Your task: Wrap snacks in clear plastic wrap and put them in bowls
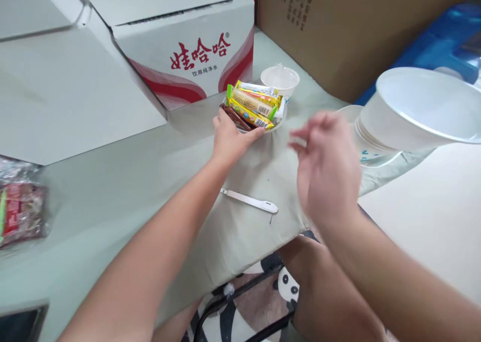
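Note:
My left hand (230, 139) reaches to a shallow white dish (281, 123) heaped with wrapped snack sticks (253, 105) in yellow, green and brown wrappers. Its thumb and fingers are closed round the near left side of the dish, against a brown packet (237, 118). To the right, my right hand (326, 164) is raised over the table, apart from the dish. Motion smears its bent fingers, and I cannot make out anything in them. A white utility knife (252, 200) lies on the cloth between my forearms.
Behind the dish stands a white paper cup (281, 81). White cartons (195, 56) and a brown cardboard box (338, 41) line the back. Stacked paper cups or tubs (398, 116) stand right. A plastic-wrapped packet (22, 211) and a dark-screened device (22, 324) lie left.

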A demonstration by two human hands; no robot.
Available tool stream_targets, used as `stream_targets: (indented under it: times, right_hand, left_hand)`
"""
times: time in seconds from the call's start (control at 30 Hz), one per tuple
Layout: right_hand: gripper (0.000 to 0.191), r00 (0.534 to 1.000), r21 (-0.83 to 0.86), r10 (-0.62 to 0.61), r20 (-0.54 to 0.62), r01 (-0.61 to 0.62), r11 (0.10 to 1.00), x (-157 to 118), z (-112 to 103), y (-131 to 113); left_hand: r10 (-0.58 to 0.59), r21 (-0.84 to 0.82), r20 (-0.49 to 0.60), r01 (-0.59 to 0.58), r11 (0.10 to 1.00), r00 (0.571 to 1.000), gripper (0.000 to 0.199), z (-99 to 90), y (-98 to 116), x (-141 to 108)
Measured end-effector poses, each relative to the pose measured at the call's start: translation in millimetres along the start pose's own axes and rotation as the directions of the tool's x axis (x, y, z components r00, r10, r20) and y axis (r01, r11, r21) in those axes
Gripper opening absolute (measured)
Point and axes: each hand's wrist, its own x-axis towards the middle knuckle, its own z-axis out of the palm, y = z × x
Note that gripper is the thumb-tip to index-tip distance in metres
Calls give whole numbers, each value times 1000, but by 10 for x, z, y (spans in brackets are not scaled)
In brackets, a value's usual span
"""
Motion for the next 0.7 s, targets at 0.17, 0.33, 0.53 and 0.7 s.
stream_targets:
  times: [0.17,0.33,0.53,0.7]
  right_hand:
    - [10,983,139,182,-11,-179,974,-1202,123,-29]
    - [10,978,13,191,87,-193,981,-1228,183,256]
    - [11,982,-11,125,139,-125,992,-1097,180,189]
    - [10,974,-12,122,191,-122,993,-1122,234,166]
  left_hand:
    - [-25,-6,-28,24,1000,999,88,406,210,145]
    - [152,24,9,-152,988,988,84,545,126,178]
    - [259,139,116,-274,952,959,24,481,-100,235]
    - [182,136,61,-188,973,981,13,724,99,258]
